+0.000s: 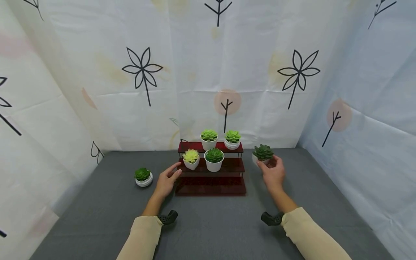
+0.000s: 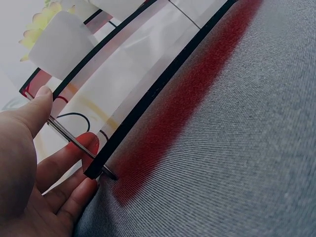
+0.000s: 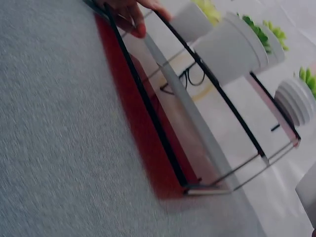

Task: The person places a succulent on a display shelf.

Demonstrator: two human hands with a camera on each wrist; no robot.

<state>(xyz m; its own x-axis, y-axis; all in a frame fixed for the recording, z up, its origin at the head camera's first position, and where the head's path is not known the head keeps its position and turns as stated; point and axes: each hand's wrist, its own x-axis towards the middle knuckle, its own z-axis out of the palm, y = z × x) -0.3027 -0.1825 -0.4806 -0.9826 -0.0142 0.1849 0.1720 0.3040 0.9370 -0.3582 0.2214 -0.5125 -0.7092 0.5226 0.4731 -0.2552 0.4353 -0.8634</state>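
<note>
My left hand (image 1: pixel 166 183) holds the left end of a dark red three-tier display stand (image 1: pixel 211 186). In the left wrist view its thumb lies at the corner of a shelf, with fingertips showing reddish through the clear panel by the wire leg. Right of the stand, my right hand (image 1: pixel 273 174) grips a dark green potted succulent (image 1: pixel 262 153) by its white pot, level with the upper shelves. The middle shelf bears a yellow-green succulent (image 1: pixel 191 159) and a dark green one (image 1: pixel 214 160). Two light green succulents, one left (image 1: pixel 209 139) and one right (image 1: pixel 232 139), occupy the top shelf.
Another green succulent (image 1: pixel 143 177) in a ridged white pot stands on the grey tabletop (image 1: pixel 208 227), left of my left hand. White printed fabric (image 1: pixel 195 72) hangs behind and at both sides. A thin black cord loop (image 1: pixel 96 151) hangs at the back left.
</note>
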